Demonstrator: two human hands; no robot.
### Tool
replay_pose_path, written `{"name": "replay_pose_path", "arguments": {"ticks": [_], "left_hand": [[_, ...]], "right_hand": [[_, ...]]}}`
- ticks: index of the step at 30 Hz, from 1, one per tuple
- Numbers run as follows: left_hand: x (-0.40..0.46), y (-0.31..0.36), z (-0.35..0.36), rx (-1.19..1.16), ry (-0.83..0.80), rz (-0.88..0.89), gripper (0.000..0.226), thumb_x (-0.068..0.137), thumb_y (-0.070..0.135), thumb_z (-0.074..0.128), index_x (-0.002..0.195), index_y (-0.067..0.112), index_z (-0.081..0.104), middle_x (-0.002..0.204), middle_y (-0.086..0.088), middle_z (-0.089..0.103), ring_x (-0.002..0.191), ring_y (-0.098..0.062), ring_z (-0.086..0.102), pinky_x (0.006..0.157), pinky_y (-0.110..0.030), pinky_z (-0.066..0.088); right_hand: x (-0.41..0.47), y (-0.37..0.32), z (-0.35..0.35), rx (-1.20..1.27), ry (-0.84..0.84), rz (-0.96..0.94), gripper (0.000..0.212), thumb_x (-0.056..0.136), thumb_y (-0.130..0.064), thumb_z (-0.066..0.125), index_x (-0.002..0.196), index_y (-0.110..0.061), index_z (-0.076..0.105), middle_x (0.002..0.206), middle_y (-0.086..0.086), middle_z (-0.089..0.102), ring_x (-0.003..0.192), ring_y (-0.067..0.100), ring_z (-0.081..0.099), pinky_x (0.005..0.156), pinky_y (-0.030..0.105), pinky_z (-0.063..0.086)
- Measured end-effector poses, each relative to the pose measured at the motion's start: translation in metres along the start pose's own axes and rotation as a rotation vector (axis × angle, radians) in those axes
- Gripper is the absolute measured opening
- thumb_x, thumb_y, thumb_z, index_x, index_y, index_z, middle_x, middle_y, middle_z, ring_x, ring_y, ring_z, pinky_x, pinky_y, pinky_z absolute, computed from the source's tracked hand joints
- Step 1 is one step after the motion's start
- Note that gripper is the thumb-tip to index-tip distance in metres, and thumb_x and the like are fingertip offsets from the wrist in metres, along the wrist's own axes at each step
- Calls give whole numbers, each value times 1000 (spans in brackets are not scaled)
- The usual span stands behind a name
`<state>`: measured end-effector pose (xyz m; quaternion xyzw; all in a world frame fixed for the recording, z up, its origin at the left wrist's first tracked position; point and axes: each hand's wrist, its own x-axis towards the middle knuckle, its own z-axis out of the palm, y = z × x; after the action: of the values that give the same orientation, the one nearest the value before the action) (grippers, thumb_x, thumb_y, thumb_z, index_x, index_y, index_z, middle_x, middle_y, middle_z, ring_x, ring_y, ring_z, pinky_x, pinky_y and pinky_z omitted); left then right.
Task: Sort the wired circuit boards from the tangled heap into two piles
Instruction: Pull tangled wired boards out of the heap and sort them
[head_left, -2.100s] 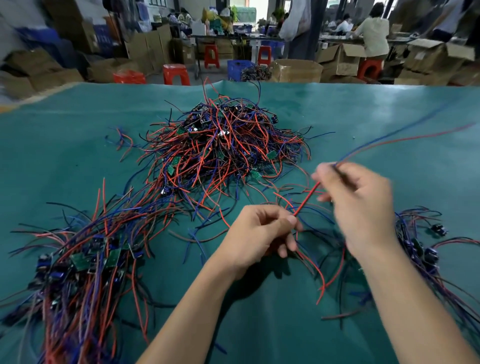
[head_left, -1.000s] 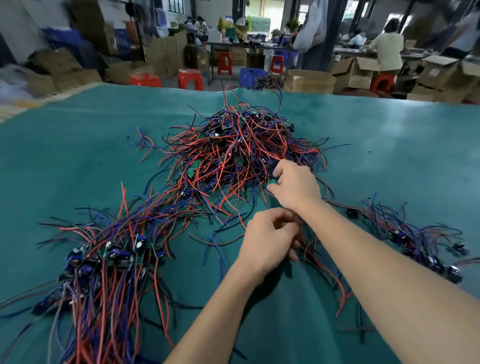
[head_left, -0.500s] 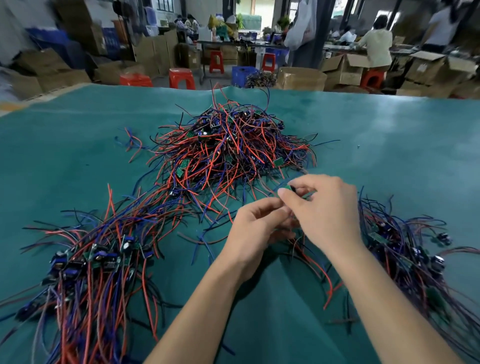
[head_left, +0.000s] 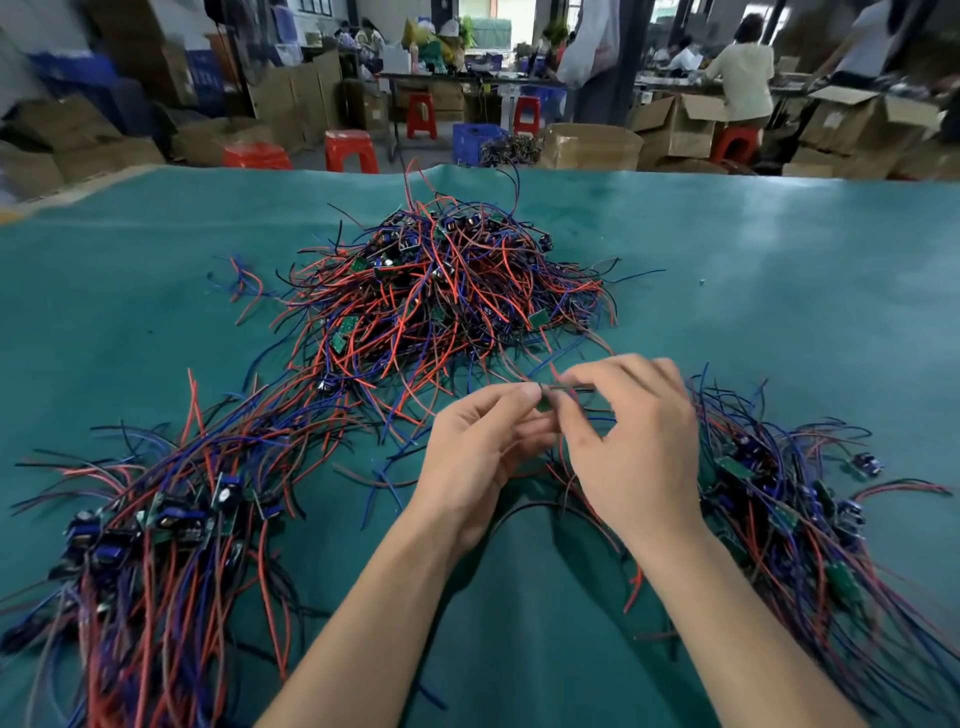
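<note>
Item: one small green circuit board (head_left: 545, 404), held above the teal tabletop (head_left: 779, 291) at centre, near side of the tangled heap (head_left: 447, 296). The left hand (head_left: 483, 457) pinched the board between thumb and forefinger, its fingers (head_left: 511, 397) clamped together on the board's left edge; the right hand (head_left: 634, 441) met it from the right, its fingers (head_left: 597, 376) curled and closed on the dark lead (head_left: 579, 387) running out of the board. Only a sliver of green showed between the two sets of fingertips, so the board's face and type could not be told. Long axis: the lead lay roughly left to right, level with the fingertips; other wires from the board trailed down and toward the near edge beneath both palms. Left pile (head_left: 156, 525): boards with red and blue leads, near left, well apart from the hands. Right pile (head_left: 779, 493): boards with mostly dark and blue leads, just beside the right wrist. Judgement: the board sat between the piles but closer to the right one, with the right hand nearer that pile and the left hand nearer the other; the trailing wires would have needed to clear the loose strands (head_left: 395, 410) at the heap's near fringe before any carry sideways.
</note>
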<state>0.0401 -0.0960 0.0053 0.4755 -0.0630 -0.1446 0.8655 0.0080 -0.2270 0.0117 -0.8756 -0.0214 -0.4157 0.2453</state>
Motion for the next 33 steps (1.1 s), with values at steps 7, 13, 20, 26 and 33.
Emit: {"name": "replay_pose_path", "arguments": {"ticks": [7,13,20,26,33], "left_hand": [[0,-2,-4,72,-74,69,28,81,-18,58,95,3,71,89,-10,72,78,-17,70,73,-23,56],[0,-1,-4,52,-54,-4,10,79,2,71,86,8,74,92,-12,71,82,-20,65,80,-26,58],[1,-5,-2,99,-23,-5,14,80,-9,70,88,2,69,84,-12,69,81,-23,65,82,-32,58],[-2,-7,1,236,-109,4,19,77,-10,73,87,7,69,80,-10,64,83,-27,58,84,-39,52],[-8,-8,9,297,-240,9,27,80,-14,70,94,7,64,110,-17,72,97,-35,70,87,-39,56]], "right_hand": [[3,6,6,690,-251,704,14,89,-20,78,75,-21,79,67,-10,72,62,2,63,62,21,46],[2,10,6,727,-249,652,15,89,-10,78,79,-20,82,69,-4,73,63,4,60,56,20,46],[-1,8,13,414,-201,477,10,90,-13,73,83,-19,77,76,-11,76,73,3,69,75,26,55],[14,37,-3,433,84,629,15,89,-25,69,75,-21,72,63,-11,66,53,8,63,63,39,55],[34,48,-46,501,346,654,16,89,-25,58,76,-25,67,62,-9,69,48,6,62,53,31,55]]}}
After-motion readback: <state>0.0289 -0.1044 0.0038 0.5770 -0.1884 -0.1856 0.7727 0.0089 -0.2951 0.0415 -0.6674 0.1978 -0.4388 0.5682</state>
